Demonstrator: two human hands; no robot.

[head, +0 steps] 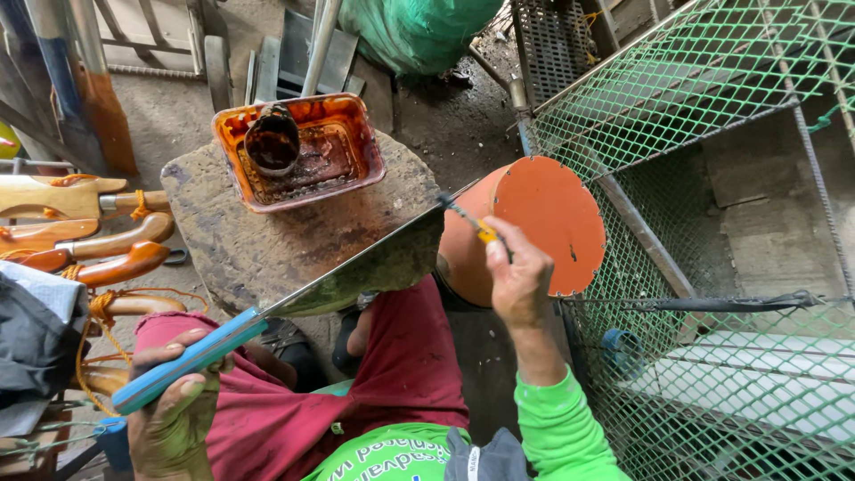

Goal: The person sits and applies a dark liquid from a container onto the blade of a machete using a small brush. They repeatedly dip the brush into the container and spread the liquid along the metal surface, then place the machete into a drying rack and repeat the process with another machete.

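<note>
A: Here, what does each hand hold?

B: The left hand, lower left, has its fingers wrapped tight round the blue handle of a large knife. The knife's broad blade runs up and to the right, over the person's red-clad lap. The right hand pinches a thin yellow-handled tool between thumb and fingertips, its metal end touching the blade near the tip.

A: And the surroundings?

B: Behind the blade stands a round, stained stone slab bearing an orange tray of dark liquid with a small cup in it. An orange bucket lies on its side just beside the right hand. Wooden knife handles are stacked at left; green wire mesh fills the right.

A: What could go wrong?

B: In my judgement, the edge passes close above the thigh, so a slackened left grip could let the blade drop or twist onto the leg. The thin tool could skid off the wet-looking steel, carrying the right fingers toward the edge. A knock to the slab could also spill the tray.
</note>
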